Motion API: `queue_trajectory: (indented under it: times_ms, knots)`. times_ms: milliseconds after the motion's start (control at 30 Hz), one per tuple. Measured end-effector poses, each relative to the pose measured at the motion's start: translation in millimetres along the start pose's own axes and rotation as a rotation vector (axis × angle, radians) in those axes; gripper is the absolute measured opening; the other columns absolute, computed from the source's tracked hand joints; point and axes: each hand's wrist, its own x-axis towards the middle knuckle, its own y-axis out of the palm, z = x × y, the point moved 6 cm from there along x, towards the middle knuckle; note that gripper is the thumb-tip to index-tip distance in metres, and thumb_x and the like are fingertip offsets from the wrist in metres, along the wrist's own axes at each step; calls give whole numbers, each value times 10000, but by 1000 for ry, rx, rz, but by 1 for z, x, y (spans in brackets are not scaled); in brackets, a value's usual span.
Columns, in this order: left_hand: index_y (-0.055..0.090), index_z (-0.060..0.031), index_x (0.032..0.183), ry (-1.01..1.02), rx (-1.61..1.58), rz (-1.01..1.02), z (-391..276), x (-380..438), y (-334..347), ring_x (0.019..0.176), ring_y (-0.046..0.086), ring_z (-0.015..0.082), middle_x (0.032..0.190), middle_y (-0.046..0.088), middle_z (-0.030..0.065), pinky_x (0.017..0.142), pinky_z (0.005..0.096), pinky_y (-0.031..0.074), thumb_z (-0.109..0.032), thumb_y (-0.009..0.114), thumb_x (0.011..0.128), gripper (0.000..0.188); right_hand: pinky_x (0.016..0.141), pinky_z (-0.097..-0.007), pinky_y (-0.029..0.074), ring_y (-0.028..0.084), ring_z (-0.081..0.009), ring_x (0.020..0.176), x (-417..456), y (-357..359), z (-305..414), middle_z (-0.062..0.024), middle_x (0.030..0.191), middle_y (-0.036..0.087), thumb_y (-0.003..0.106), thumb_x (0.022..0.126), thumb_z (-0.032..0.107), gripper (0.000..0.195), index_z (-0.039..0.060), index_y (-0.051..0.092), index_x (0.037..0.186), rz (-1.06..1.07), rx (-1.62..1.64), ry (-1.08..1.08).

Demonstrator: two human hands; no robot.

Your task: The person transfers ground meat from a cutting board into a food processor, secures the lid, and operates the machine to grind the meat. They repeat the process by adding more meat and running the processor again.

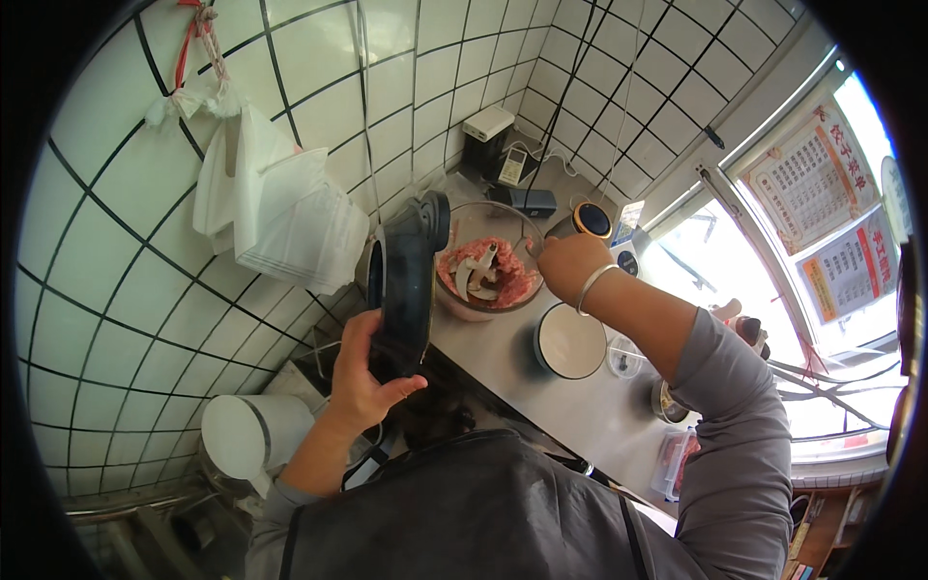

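Note:
My left hand (pixel 370 377) grips a dark round pan-like vessel or appliance lid (pixel 407 290), held tilted on its edge to the left of a clear bowl (pixel 484 313). Pink minced meat (pixel 516 279) lies in that bowl around a pale blade assembly (pixel 480 272) with curved blades. At the bowl's right rim is my right hand (pixel 576 264), its fingers closed on a thin metal utensil (pixel 527 243) that reaches in over the meat; its lower end cannot be made out. A bracelet circles my right wrist. Just below this hand stands a white, dark-rimmed bowl (pixel 571 341).
Behind the clear bowl are a dark box-shaped device (pixel 533 201), a remote control (pixel 512 167) and a black-lidded container (pixel 591 220). A small clear lidded container (pixel 625 357) and a plastic box of red food (pixel 678 464) stand to the right. White bags (pixel 290 217) hang on the tiled wall.

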Motion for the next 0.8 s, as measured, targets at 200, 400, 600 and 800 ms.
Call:
queue_trajectory:
  times_ms: [200,400,600,800]
  knots:
    - [419,14,1221,-15,-39,-1,7,0,2,1028,497,273,1135,477,149,893,344,405,-381,819,630,815,636,-393,532,661,-315,788,0,-20,-29,-144,829,667,567,765,81,149,20,672,852,-132,-32,-21]
    - [409,17,1232,1,-24,2,8,4,5,1035,495,276,1150,468,151,895,347,406,-367,821,632,823,648,-397,519,646,-308,795,14,14,-11,-119,889,639,563,770,119,138,62,671,834,36,-14,-131]
    - [401,18,1241,71,80,7,1,7,3,1039,494,279,1158,463,153,895,351,410,-344,827,626,831,678,-400,501,631,-298,820,29,-14,-27,-82,881,637,573,783,159,146,156,684,879,-89,34,-37]
    - [399,14,1249,70,50,-10,1,8,5,1046,491,276,1156,469,149,901,349,405,-338,826,627,832,657,-393,502,632,-302,745,20,-4,-28,-83,781,649,534,831,169,153,136,679,863,19,-49,-183]
